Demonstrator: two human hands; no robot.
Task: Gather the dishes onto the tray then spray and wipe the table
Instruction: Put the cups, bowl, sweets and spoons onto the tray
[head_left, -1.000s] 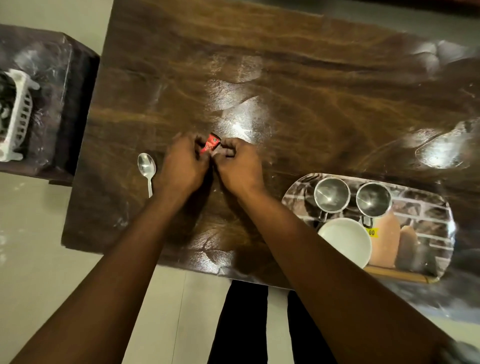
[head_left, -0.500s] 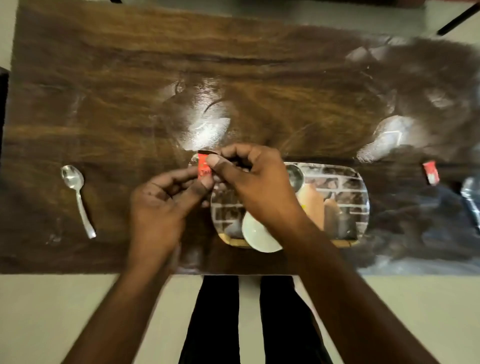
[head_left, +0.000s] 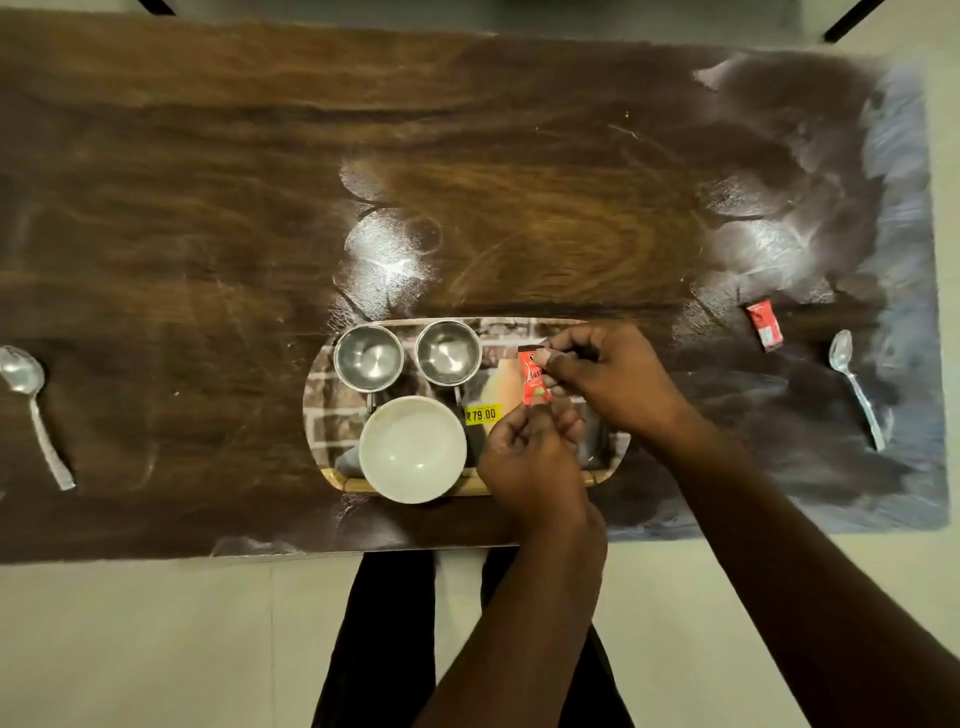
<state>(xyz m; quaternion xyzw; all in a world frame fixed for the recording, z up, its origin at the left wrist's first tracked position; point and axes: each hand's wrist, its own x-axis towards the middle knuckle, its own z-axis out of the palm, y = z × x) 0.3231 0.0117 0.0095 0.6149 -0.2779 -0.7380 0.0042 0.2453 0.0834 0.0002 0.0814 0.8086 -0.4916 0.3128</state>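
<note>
While both hands meet over the right end of the tray (head_left: 318, 415), they share one small red sachet (head_left: 533, 383) between them. The right hand (head_left: 610, 382) pinches its upper end between thumb and forefinger, its other fingers curled in. The left hand (head_left: 532, 460), just nearer the person than the right one, nips the sachet's lower end with its fingertips, and the packet stands roughly upright between the two grips, above the tray rather than lying on it.

Just to the left of the left hand a white bowl (head_left: 413, 449) sits on the tray's near edge, apart from the knuckles. Beyond the bowl, level with the right hand and to its left, a steel cup (head_left: 448, 352) stands on the tray, with a second steel cup (head_left: 368, 357) just beside it, further left. A yellow price sticker (head_left: 482, 414) shows on the tray between the bowl and the left hand's fingers.

Off to the right of the right hand, well apart from it, a second red sachet (head_left: 763, 327) lies on the wooden table (head_left: 208, 208), and a spoon (head_left: 856, 387) lies near it, further right. Far to the left of the left hand, another spoon (head_left: 32, 410) lies near the table's end.
</note>
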